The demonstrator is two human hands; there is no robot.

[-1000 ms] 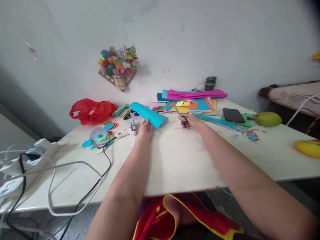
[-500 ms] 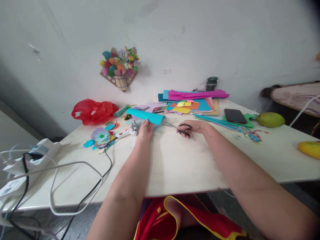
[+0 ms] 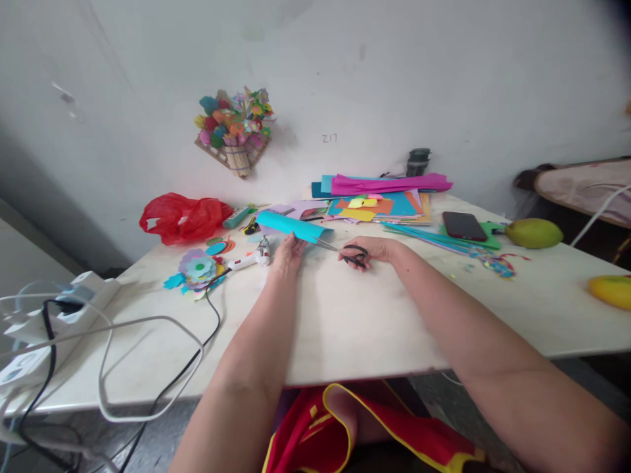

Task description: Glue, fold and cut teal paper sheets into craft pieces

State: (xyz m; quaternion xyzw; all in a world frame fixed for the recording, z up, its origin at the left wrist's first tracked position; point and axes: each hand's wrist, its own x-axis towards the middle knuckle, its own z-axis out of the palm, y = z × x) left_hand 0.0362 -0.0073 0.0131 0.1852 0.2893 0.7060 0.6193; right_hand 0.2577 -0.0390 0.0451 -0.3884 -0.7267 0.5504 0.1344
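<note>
A curled sheet of bright blue paper (image 3: 288, 225) is held just above the table by my left hand (image 3: 290, 253), whose fingers close on its lower edge. In my right hand (image 3: 363, 251) is a pair of scissors (image 3: 353, 256) with black handles, fingers wrapped round the loops. The blades point left and reach into the right end of the blue paper; their tips are hidden by it. Left of my left hand lies a white glue gun (image 3: 249, 261), its black cord running toward the table's front. Cut paper flowers (image 3: 198, 268) are piled farther left.
At the back sit a red plastic bag (image 3: 185, 217) and a stack of coloured paper (image 3: 379, 207). To the right are blue strips (image 3: 424, 236), a phone (image 3: 464, 226), a green mango (image 3: 534, 232) and a yellow one (image 3: 611, 291). A power strip (image 3: 59, 328) with looping cables occupies the left edge.
My right hand has moved left with the scissors, and the blades reach farther into the blue paper's right end. The paper has shifted slightly right. My left hand keeps its hold.
</note>
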